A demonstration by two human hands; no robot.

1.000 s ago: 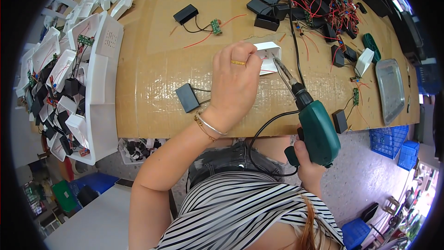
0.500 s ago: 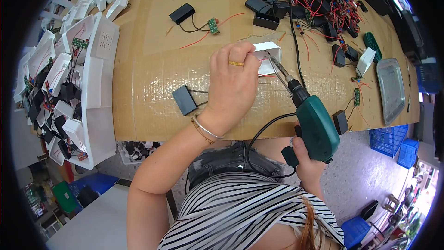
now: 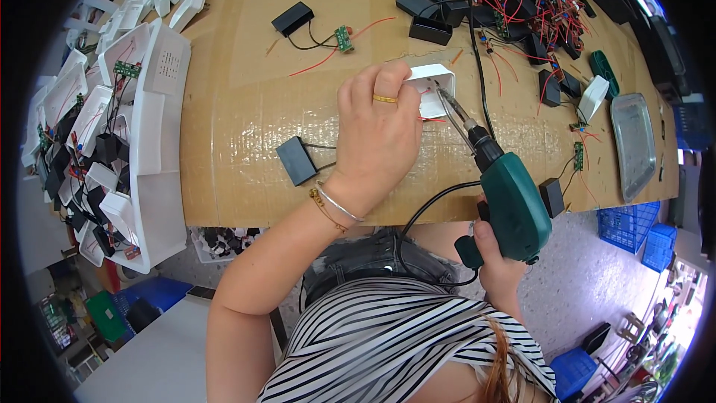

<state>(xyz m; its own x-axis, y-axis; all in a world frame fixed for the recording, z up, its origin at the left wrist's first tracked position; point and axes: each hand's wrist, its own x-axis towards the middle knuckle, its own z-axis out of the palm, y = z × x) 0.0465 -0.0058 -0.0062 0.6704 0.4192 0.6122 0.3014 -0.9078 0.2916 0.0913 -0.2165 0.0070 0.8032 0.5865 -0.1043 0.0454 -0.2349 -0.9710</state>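
The left hand (image 3: 377,130) presses flat on a white box (image 3: 432,88) near the middle of the tabletop (image 3: 239,116), fingers closed over it, while the right hand (image 3: 496,269) grips a green screwdriver (image 3: 507,194) past the near edge, its tip in the box, a black box (image 3: 297,160) just left.

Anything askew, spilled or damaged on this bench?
Nothing looks damaged. The left hand steadies a white housing while the right hand holds a green electric screwdriver to it. Loose red wire offcuts lie scattered on the cardboard-covered bench.
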